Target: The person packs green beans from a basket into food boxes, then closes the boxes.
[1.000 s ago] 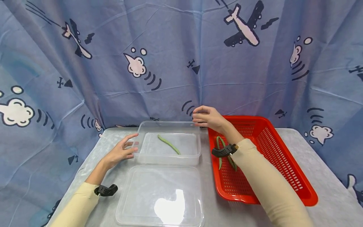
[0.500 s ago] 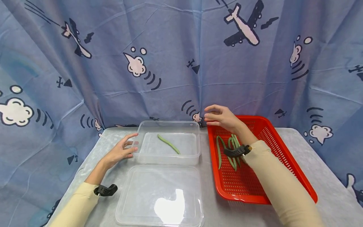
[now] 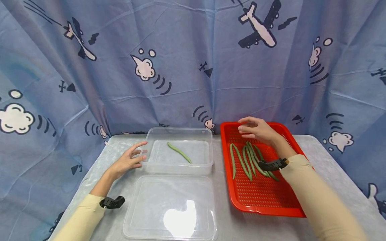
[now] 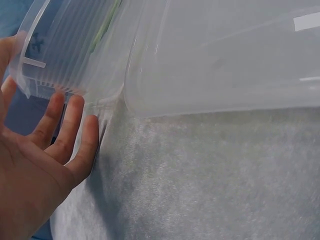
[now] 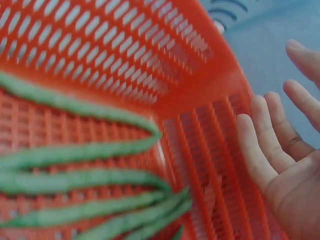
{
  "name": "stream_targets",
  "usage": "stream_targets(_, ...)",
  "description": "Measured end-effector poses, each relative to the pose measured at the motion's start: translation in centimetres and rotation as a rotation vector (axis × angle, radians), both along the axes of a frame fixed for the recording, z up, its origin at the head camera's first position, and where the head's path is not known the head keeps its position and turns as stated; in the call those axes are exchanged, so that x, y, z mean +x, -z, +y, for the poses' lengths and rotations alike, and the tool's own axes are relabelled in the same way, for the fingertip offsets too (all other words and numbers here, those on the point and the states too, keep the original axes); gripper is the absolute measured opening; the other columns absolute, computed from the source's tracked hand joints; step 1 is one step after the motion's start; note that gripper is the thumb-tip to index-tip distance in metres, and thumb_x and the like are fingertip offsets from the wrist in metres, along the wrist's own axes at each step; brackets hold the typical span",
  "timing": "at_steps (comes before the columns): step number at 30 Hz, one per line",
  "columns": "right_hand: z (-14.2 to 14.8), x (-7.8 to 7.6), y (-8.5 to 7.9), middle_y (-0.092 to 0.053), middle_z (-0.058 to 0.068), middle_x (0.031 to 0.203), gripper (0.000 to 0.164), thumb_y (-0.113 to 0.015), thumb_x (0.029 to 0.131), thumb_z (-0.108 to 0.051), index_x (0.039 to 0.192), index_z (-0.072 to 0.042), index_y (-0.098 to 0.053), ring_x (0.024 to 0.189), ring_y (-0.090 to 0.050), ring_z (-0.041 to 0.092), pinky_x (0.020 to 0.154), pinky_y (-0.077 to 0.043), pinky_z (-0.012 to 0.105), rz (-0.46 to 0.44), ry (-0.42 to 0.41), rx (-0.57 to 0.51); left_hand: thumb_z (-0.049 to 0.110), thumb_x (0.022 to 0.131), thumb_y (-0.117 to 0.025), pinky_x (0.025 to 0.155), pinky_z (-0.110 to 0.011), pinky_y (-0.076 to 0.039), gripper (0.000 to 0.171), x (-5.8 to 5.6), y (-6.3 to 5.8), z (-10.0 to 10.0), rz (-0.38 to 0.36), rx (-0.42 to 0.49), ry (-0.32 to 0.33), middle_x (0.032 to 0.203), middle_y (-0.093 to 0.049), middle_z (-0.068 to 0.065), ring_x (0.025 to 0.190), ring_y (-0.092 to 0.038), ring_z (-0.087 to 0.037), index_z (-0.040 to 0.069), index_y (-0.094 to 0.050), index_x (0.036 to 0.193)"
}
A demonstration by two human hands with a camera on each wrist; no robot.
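I see L hand (image 3: 128,161) fingers apart @ clear box (image 3: 178,170) 9 o'clk | R hand (image 3: 258,130) fingers apart over basket (image 3: 256,195) 12 o'clk, nr beans (image 3: 250,159)

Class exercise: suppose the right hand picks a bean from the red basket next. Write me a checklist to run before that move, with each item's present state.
1. Right hand free: ok, it holds nothing.
2. Right hand on the beans: not ok, it hangs at the far side of the red basket, apart from them.
3. Beans available: ok, several lie inside the basket.
4. Clear box open: ok, the lid lies off it, nearer the person.
5. Room in the box: ok, just a single bean lies there.
6. Left hand steadying the box: cannot tell, it is at the left end, but firm contact is unclear.
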State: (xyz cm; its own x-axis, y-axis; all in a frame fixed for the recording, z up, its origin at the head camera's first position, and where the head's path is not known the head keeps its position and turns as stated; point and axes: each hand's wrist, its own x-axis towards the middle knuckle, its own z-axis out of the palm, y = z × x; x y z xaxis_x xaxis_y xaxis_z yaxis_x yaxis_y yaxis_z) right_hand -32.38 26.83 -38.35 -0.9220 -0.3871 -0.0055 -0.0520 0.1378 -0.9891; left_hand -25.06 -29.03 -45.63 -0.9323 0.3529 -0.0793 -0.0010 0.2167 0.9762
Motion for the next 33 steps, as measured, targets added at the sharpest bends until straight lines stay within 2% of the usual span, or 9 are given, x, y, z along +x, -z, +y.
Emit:
stream_targets(3, 1.3, 0.1, 0.6, -0.058, 0.013, 0.123, 0.053, -0.067, 0.101, -0.011, 0.142, 0.010, -0.042, 0.119, -0.056, 0.040, 0.093, -0.052, 0.040, -0.008, 0.014, 0.029, 0.019, 0.103, -0.064, 0.100, -0.058, -0.043, 0.069, 0.0, 0.0, -0.1, 0.005, -0.001, 0.003, 0.158, -0.025, -0.029, 0.141, -0.029, -0.047, 0.016, -0.027, 0.162)
stream_targets(5, 2.0, 0.2, 0.9, -0.058, 0.013, 0.123, 0.054, -0.067, 0.101, -0.012, 0.143, 0.009, -0.042, 0.118, -0.056, 0.040, 0.094, -0.052, 0.041, -0.010, 0.019, 0.051, 0.019, 0.103, -0.064, 0.100, -0.058, -0.044, 0.070, 0.0, 0.0, -0.1, 0.005, -0.001, 0.004, 0.158, -0.024, -0.029, 0.141, -0.028, -0.047, 0.016, -0.026, 0.162)
stream_targets(13, 4.0, 0.6, 2.2, -0.054, 0.022, 0.132, 0.054, -0.069, 0.099, -0.015, 0.143, 0.007, -0.046, 0.118, -0.058, 0.035, 0.096, -0.049, 0.047, 0.010, 0.044, 0.143, 0.019, 0.104, -0.063, 0.100, -0.058, -0.044, 0.069, 0.0, 0.0, 0.0, 0.003, -0.002, 0.004, 0.158, -0.026, -0.028, 0.140, -0.030, -0.047, 0.018, -0.026, 0.162)
stream_targets(20, 4.9, 0.7, 3.6, -0.055, 0.028, 0.129, 0.057, -0.074, 0.096, -0.018, 0.142, 0.005, -0.050, 0.110, -0.062, 0.035, 0.095, -0.049, 0.053, 0.057, 0.038, 0.260, 0.018, 0.104, -0.062, 0.100, -0.058, -0.044, 0.069, 0.0, 0.1, 0.0, -0.006, -0.002, 0.000, 0.158, -0.025, -0.027, 0.141, -0.028, -0.047, 0.018, -0.025, 0.162)
stream_targets(26, 5.3, 0.6, 4.8, -0.060, 0.028, 0.116, 0.055, -0.078, 0.092, -0.012, 0.138, 0.006, -0.054, 0.094, -0.061, 0.030, 0.078, -0.057, 0.044, 0.134, -0.024, 0.377, 0.014, 0.105, -0.058, 0.100, -0.057, -0.044, 0.066, 0.0, 0.1, 0.0, -0.017, -0.013, -0.003, 0.159, -0.023, -0.026, 0.143, -0.026, -0.046, 0.019, -0.025, 0.163)
stream_targets(29, 5.4, 0.5, 5.3, -0.060, 0.024, 0.105, 0.056, -0.081, 0.088, -0.009, 0.136, 0.006, -0.056, 0.089, -0.055, 0.030, 0.072, -0.053, 0.038, 0.169, -0.053, 0.430, 0.014, 0.106, -0.058, 0.100, -0.058, -0.044, 0.066, 0.0, 0.1, 0.0, -0.017, -0.016, -0.004, 0.159, -0.024, -0.026, 0.142, -0.028, -0.046, 0.018, -0.024, 0.163)
stream_targets(33, 5.6, 0.4, 5.7, -0.059, 0.016, 0.095, 0.061, -0.084, 0.085, -0.008, 0.137, 0.007, -0.056, 0.087, -0.049, 0.028, 0.073, -0.045, 0.035, 0.199, -0.077, 0.488, 0.013, 0.106, -0.057, 0.101, -0.060, -0.042, 0.066, 0.1, 0.1, 0.0, -0.010, -0.006, 0.003, 0.159, -0.023, -0.028, 0.141, -0.028, -0.048, 0.015, -0.023, 0.163)
